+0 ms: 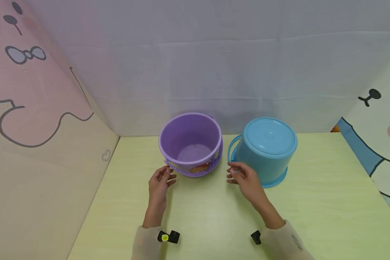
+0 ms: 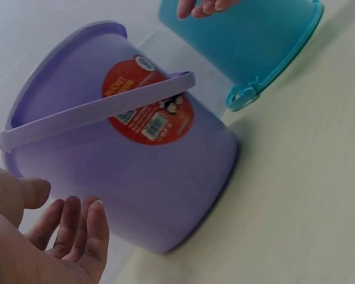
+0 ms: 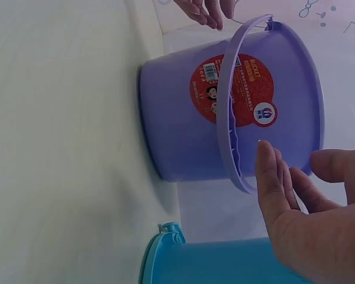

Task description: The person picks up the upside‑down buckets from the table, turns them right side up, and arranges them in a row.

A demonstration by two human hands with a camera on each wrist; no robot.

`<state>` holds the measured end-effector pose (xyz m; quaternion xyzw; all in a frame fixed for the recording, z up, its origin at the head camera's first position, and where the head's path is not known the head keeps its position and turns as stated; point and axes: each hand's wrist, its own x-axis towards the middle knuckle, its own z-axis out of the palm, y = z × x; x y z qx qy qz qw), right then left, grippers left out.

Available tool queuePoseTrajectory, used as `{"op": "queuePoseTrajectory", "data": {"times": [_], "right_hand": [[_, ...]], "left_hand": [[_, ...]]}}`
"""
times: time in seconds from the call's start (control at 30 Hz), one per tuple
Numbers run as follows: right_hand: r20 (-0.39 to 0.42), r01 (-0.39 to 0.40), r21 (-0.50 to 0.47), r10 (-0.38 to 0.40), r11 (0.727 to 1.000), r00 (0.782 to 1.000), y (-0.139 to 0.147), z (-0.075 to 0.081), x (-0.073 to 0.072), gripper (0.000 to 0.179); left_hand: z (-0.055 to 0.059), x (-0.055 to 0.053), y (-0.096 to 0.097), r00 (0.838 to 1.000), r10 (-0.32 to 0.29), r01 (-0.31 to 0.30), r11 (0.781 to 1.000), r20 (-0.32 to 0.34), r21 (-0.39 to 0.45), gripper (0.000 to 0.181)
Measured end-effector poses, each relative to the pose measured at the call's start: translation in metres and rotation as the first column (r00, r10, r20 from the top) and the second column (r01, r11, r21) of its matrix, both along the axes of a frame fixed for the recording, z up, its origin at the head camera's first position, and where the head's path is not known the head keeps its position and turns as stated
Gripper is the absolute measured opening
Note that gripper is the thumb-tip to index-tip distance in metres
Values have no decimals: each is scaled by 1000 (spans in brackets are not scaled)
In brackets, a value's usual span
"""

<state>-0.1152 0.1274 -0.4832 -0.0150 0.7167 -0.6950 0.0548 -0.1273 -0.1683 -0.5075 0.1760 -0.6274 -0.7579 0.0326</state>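
Observation:
A purple bucket (image 1: 195,168) stands upright on the table, its handle hanging down across the front and a red label (image 2: 154,115) on its side. Right of it, a blue bucket (image 1: 269,137) is turned upside down, with its handle (image 1: 231,148) sticking out on the left. My left hand (image 1: 160,182) is beside the purple bucket's lower left, fingers loosely bent and nothing held. Near the blue bucket's left side, my right hand (image 1: 245,180) hovers with relaxed fingers and holds nothing. In the right wrist view a gap shows between its thumb and fingers.
The pale yellow-green table (image 1: 201,216) extends in front of both buckets. Behind them hangs a white cloth wall (image 1: 214,72). Side panels with cartoon drawings, a pink one (image 1: 42,83) on the left and a pale one (image 1: 383,119) on the right, flank the table.

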Motion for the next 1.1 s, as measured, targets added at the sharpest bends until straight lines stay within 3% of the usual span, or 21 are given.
{"op": "queuePoseTrajectory", "data": {"times": [0.37,0.73,1.1], "right_hand": [[16,6,46,-7,999,1000,16,-6,12,33],[5,19,81,-19,997,1000,32,-10,21,33],[-26,65,113,-62,991,998,49,-13,29,30]], "left_hand": [[-7,11,16,997,-73,74,997,27,-34,22],[-18,20,37,984,-171,174,983,52,-56,27],[-21,22,58,971,-237,239,970,36,-51,29]]}}
